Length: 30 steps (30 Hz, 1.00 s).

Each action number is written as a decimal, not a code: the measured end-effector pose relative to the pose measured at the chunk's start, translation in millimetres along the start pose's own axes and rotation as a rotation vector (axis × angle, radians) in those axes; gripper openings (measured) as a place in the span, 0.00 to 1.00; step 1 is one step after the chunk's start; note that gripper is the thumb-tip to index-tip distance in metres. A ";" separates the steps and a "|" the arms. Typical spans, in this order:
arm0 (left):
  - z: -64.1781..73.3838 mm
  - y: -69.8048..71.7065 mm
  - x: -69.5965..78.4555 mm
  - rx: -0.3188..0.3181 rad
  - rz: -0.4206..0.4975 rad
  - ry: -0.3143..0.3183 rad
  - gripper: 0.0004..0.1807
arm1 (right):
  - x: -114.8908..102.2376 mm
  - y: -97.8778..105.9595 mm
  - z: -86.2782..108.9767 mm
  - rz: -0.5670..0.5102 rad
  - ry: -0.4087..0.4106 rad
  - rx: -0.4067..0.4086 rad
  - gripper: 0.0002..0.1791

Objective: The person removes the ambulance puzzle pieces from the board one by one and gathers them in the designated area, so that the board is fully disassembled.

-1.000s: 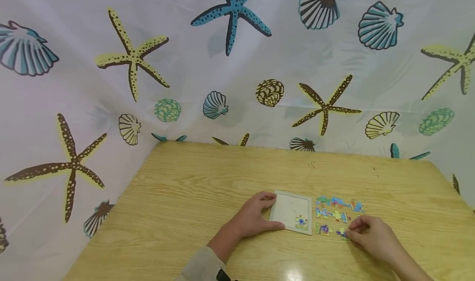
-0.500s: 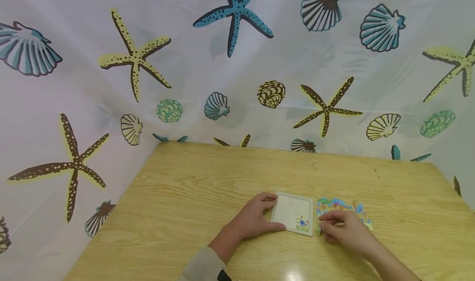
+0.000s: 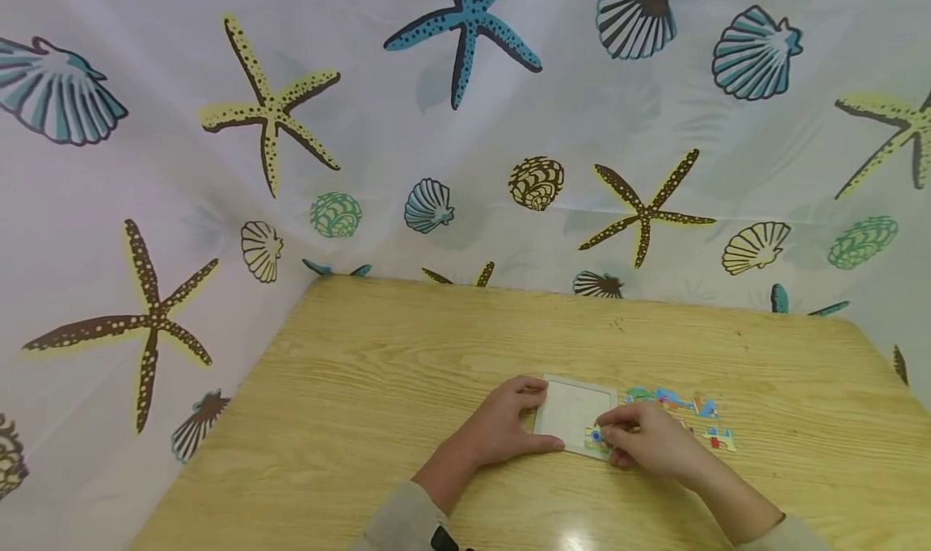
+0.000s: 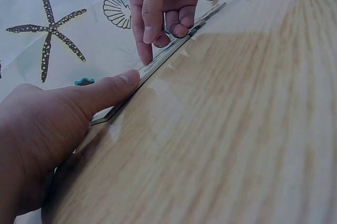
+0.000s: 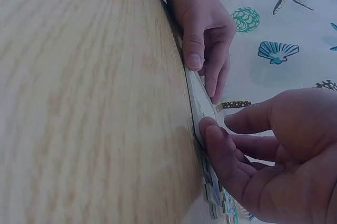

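Observation:
A square pale puzzle tray (image 3: 570,401) lies on the table in the head view. My left hand (image 3: 502,422) holds its left side, thumb along the near edge and fingers at the far left corner. One puzzle piece (image 3: 595,436) with a blue round shape sits in the tray's near right corner. My right hand (image 3: 650,442) is over the tray's right edge, curled index finger and thumb right at that piece. In the right wrist view the right fingertips (image 5: 208,126) are close at the tray's edge; I cannot tell whether a piece is between them.
Several colourful loose puzzle pieces (image 3: 672,399) lie to the right of the tray, partly hidden by the right hand. One loose piece (image 3: 720,439) with red on it lies further right. A cloth (image 3: 407,131) with starfish and shells stands behind the wooden table (image 3: 407,341).
My right hand has moved left from the loose pieces, across them, to the tray's near right corner. My left hand keeps its hold on the tray.

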State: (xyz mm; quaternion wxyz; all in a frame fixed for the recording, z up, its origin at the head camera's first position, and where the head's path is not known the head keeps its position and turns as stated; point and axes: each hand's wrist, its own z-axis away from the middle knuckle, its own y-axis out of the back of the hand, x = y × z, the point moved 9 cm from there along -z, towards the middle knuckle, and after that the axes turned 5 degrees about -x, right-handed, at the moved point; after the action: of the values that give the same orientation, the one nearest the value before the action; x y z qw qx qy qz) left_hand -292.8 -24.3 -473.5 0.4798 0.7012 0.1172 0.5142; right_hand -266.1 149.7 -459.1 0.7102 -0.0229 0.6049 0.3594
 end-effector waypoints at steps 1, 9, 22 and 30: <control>-0.5 -0.1 -0.4 0.000 -0.005 0.000 0.47 | -0.2 0.1 -0.7 0.004 0.002 0.002 0.19; -0.7 -0.1 -2.7 -0.004 0.021 0.007 0.47 | -2.1 3.3 -6.3 0.051 0.022 0.019 0.14; -0.6 -0.5 -1.1 0.001 0.034 0.002 0.46 | -4.5 12.9 0.6 0.077 0.062 0.083 0.14; -2.4 -2.5 -3.2 -0.002 0.021 0.000 0.47 | 8.7 22.4 15.3 -0.041 0.055 0.056 0.21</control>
State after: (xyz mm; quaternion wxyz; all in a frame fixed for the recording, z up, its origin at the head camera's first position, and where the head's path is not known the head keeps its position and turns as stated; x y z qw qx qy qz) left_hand -295.4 -23.8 -477.5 0.4753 0.7019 0.1094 0.5191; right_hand -265.2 177.6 -453.7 0.7008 -0.0253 0.6334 0.3270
